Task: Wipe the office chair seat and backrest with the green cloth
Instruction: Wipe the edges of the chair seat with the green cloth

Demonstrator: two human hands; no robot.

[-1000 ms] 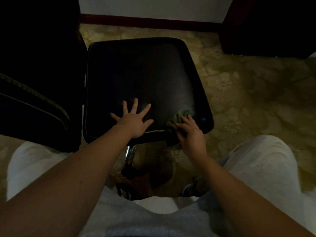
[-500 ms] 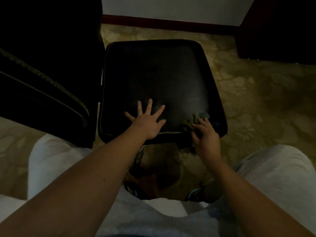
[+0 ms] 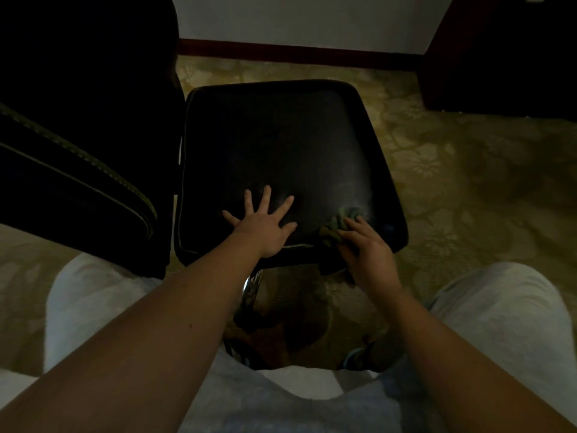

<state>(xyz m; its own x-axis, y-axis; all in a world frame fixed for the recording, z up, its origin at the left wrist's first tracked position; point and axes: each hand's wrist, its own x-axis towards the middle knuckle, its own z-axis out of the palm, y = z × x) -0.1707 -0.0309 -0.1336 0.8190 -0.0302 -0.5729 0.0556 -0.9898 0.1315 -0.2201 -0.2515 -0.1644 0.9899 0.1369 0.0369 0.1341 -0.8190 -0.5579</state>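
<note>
The black leather chair seat (image 3: 281,145) fills the middle of the head view, with the dark backrest (image 3: 78,135) standing at its left. My left hand (image 3: 265,221) lies flat with fingers spread on the near part of the seat. The crumpled green cloth (image 3: 338,223) sits on the seat's near right corner and hangs over the near edge. My right hand (image 3: 367,250) holds the cloth, fingers curled over it and pressing it against that edge.
Patterned beige carpet (image 3: 468,182) surrounds the chair. A white wall with a dark red skirting board (image 3: 296,53) runs along the back. Dark wooden furniture (image 3: 499,57) stands at the back right. The chrome chair column (image 3: 251,287) shows below the seat, between my knees.
My right hand with the cloth shifted slightly to the right along the seat's near edge. The camera view also swung, moving the chair rightward in the picture. My left hand stayed flat on the seat.
</note>
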